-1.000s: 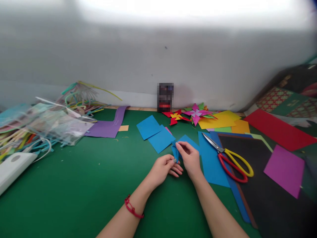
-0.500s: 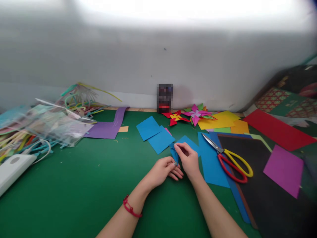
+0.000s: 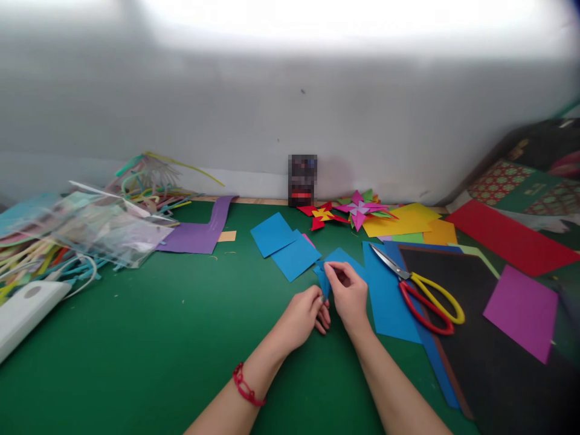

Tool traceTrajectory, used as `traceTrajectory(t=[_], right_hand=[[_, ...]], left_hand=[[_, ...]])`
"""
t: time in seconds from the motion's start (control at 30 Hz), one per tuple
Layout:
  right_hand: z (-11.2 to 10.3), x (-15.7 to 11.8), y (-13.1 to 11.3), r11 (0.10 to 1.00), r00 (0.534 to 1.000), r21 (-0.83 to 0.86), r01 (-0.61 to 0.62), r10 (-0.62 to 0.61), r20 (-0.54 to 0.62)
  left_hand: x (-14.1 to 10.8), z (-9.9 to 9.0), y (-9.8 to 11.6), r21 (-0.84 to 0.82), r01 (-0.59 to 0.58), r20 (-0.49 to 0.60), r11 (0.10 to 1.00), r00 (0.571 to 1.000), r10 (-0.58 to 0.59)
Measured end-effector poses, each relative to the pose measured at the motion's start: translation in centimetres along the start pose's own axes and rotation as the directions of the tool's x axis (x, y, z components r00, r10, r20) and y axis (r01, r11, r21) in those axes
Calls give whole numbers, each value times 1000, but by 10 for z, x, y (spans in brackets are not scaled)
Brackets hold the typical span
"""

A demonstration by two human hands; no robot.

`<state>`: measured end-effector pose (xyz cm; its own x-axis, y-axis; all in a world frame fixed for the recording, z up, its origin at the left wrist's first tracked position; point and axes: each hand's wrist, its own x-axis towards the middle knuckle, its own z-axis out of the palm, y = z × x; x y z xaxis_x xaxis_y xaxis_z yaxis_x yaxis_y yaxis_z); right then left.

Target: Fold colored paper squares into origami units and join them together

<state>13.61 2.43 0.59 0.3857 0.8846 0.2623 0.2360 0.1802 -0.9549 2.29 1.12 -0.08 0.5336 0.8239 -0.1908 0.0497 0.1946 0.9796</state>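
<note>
A small folded piece of blue paper (image 3: 323, 281) is pinched between my two hands over the green table. My left hand (image 3: 306, 311), below a red cord bracelet (image 3: 248, 389), grips its lower end, the other fingers curled beneath. My right hand (image 3: 348, 294) pinches its upper edge between thumb and fingertips. The exact folds are partly hidden by my fingers. Just beyond lie flat blue paper squares (image 3: 296, 255), and another blue square (image 3: 347, 261) is partly covered by my right hand.
Scissors (image 3: 403, 275) with red and yellow handles lie at right across blue paper and a black board (image 3: 502, 338). Folded paper flowers (image 3: 322, 214) sit by the wall. Clear plastic bags (image 3: 136, 232), a purple sheet (image 3: 190, 237) and a white power strip (image 3: 34, 314) are at left.
My left hand has turned a little and shifted right, its fingers curling in more. My right hand has moved slightly right, with the folded blue paper still held between them.
</note>
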Motion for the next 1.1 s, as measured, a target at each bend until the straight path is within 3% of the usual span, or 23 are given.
traceTrajectory(t=[0.17, 0.53, 0.9, 1.1], right_hand=[[1, -1, -2, 1000, 1000, 8, -19, 19, -25], [5, -8, -2, 1000, 986, -12, -28, 25, -167], [4, -2, -6, 992, 995, 80, -94, 90, 53], [6, 0, -4, 960, 982, 207, -189, 178, 70]], left_hand=[[0, 2, 0, 5, -6, -29, 1000, 1000, 6], [0, 1, 1, -33, 3, 22, 999, 1000, -2], [3, 2, 3, -141, 51, -24, 989, 998, -55], [3, 0, 3, -217, 101, -12, 971, 994, -106]])
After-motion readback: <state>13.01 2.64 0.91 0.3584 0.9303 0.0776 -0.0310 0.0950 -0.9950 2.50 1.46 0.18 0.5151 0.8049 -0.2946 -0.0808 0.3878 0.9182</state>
